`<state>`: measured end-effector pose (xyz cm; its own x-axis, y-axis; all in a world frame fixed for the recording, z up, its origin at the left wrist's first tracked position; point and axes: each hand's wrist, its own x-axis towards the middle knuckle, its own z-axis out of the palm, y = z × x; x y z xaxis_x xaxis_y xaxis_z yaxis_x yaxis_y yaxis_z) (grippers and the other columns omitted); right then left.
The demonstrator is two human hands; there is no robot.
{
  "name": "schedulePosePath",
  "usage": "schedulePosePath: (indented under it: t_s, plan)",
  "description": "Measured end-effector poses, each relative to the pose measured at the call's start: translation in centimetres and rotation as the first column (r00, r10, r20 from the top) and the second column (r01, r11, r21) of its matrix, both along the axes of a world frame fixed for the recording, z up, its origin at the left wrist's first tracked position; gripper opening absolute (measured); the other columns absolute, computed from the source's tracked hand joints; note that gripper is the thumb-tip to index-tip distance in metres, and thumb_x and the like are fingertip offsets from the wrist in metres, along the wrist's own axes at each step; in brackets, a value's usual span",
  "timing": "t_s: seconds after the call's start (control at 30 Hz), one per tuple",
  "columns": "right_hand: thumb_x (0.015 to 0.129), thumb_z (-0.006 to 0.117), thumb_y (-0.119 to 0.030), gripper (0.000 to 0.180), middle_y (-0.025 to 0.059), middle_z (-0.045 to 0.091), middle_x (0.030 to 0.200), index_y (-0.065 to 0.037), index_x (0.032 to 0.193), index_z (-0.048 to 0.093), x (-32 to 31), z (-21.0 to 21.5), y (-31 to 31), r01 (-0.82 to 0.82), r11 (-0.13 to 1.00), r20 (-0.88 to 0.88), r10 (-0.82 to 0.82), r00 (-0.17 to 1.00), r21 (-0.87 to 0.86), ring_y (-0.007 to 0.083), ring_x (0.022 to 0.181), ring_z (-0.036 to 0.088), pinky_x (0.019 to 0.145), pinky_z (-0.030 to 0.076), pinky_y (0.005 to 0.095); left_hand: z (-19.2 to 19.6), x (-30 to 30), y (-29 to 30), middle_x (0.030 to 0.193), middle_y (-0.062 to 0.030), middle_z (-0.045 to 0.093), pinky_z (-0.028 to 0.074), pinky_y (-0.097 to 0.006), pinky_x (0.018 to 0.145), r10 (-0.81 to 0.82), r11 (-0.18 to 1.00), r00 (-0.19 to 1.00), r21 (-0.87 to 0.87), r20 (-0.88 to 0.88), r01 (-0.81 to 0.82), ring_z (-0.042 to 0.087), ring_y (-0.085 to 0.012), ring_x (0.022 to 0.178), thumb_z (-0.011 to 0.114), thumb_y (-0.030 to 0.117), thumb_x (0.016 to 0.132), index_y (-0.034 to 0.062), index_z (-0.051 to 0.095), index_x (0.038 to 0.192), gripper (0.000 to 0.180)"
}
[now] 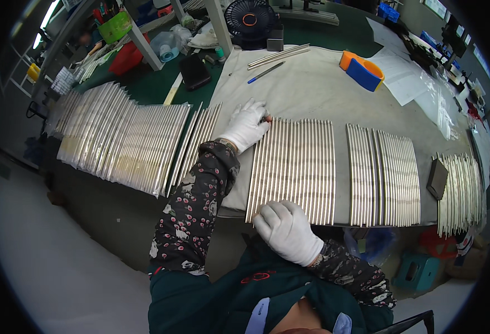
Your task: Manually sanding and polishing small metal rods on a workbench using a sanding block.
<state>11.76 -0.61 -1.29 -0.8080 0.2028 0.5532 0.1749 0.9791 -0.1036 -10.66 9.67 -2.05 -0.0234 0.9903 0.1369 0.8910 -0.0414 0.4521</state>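
Our dark-green shirt (214, 298) lies nearest; between our half-open left hand (248, 125) and loosely curled right hand (289, 231), grip unclear, lie metal rods (298, 164); left of both, plastic sleeves (103, 133) hold more.

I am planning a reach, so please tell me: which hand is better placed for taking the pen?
Probably the left hand: it is at the far end of the middle rods, nearer the pen. The right hand is at their near end.

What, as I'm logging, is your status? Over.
Left hand at far end of middle rods, right hand at near end. Rods side by side. Pen beyond, off them.
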Motion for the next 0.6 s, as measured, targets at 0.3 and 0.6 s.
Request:
schedulePosePath:
  t_s: [0.3,0.6]
  plan:
    - [0.074,0.064,-0.012,0.018,0.0034,0.055,0.083,-0.006,0.09,0.06,0.7,-0.7,-0.6,-0.087,0.99,-0.01,0.089,0.996,0.108,0.0174,0.073,0.056,0.06,0.046,0.0316,-0.2,0.0,-0.3,0.12,-0.016,0.057,0.037,-0.042,0.099,0.028,0.988,1.0,0.152,0.013,-0.03,0.049,-0.0345,0.117,0.062,0.019,0.082,0.0065,0.061,0.096,0.018]
    - [0.075,0.066,-0.009,0.016,-0.0016,0.059,0.078,-0.01,0.09,0.06,1.5,1.1,0.3,0.038,0.993,-0.402,-0.08,0.912,-0.112,0.0149,0.062,0.056,0.049,0.041,0.0294,3.7,4.6,-9.1,0.087,-0.0103,0.063,0.048,-0.023,0.055,0.46,0.886,0.359,-0.446,0.812,-0.127,0.062,-0.0125,0.063,0.055,0.022,0.094,-0.0051,0.047,0.117,0.036]
